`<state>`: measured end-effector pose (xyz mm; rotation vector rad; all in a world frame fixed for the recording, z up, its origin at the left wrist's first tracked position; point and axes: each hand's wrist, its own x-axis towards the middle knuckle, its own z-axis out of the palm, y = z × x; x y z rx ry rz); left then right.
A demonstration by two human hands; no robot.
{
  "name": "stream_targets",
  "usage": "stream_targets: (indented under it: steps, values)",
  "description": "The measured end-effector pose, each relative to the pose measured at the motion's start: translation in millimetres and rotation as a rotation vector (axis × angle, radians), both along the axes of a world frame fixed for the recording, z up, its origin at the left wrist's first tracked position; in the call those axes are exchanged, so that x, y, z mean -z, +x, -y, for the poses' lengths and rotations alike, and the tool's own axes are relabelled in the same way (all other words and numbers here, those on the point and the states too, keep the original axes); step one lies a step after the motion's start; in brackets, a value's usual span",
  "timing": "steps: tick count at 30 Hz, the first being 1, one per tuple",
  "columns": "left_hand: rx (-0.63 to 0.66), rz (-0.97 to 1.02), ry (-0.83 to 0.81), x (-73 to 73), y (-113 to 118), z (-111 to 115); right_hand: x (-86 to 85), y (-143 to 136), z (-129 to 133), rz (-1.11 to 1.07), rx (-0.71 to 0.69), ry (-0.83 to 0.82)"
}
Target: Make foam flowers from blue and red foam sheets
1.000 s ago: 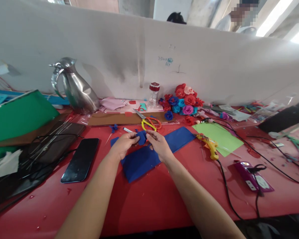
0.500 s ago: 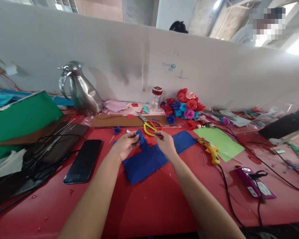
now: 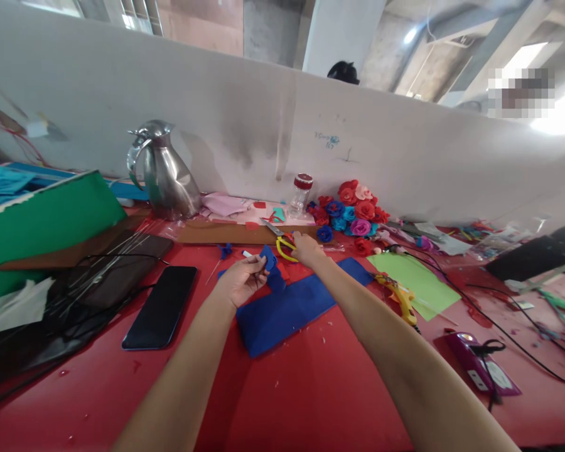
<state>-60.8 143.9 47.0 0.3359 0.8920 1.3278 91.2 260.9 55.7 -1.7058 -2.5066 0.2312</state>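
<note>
- left hand (image 3: 246, 280) pinches a small blue piece (image 3: 269, 258) between thumb and fingertips, above the red table (image 3: 277, 402).
- right hand (image 3: 309, 250) is at the handles of the scissors (image 3: 279, 239); whether it grips them, i cannot tell.
- below lies a blue sheet (image 3: 282, 318), flat; the held piece shows no rose form, so it looks unfinished.
- farther out, a cluster of coloured roses (image 3: 353, 210) looks complete, one blue rose (image 3: 324, 233) just beside it.
- at right, a yellow glue gun (image 3: 400, 298) lies untouched.
</note>
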Motion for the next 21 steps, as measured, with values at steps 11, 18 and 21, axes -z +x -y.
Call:
stream_targets:
  steps: [11, 18, 21]
  values:
    - [-0.127, 0.156, -0.163, -7.8, -0.4, -0.3, -30.9, 11.3, 48.9, -0.874, 0.104, -0.113]
    - [-0.21, -0.014, -0.125, -0.5, 1.2, -4.7, -5.6, 51.5, 134.4, -1.419, -0.049, -0.79]
    - [-0.232, -0.085, -0.119, 1.6, 1.1, -5.9, 4.6, 60.1, 142.6, -1.389, -0.077, -0.879]
